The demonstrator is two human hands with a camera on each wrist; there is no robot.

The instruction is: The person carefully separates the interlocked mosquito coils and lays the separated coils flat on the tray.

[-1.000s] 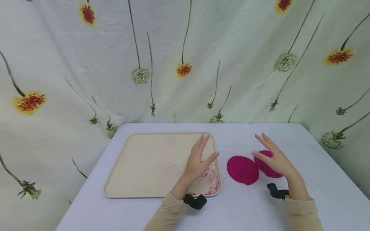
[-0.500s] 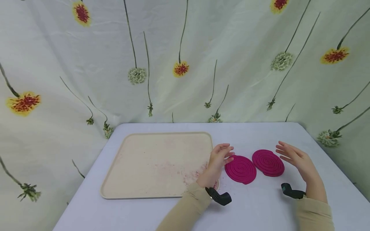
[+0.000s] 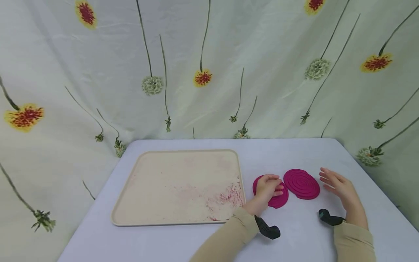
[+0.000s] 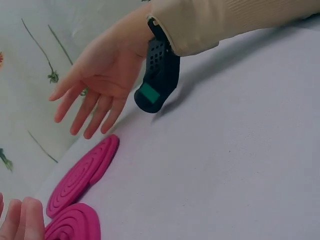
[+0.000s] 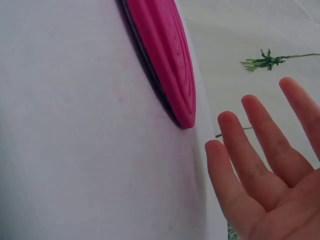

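Observation:
Two flat magenta coils, wound in spirals like rolled clay, lie side by side on the white table. My left hand (image 3: 266,191) is over the left coil (image 3: 278,202) and covers part of it; its straight fingers (image 4: 31,220) show beside that coil in the left wrist view. The right coil (image 3: 301,184) is uncovered. Just to its right, my right hand (image 3: 343,191) hovers with fingers spread and nothing in it. In the right wrist view the right coil (image 5: 167,65) stands apart from the extended fingers (image 5: 250,160).
A cream tray (image 3: 183,182) with pink smears and crumbs at its right front corner lies left of the coils. The white table (image 3: 294,236) ends at a flower-printed cloth (image 3: 209,43) behind. Each wrist wears a black camera mount (image 3: 330,218).
My left hand has moved right, from over the tray to over the left coil. The right hand has shifted right, off the right coil, and its fingers have drawn closer together.

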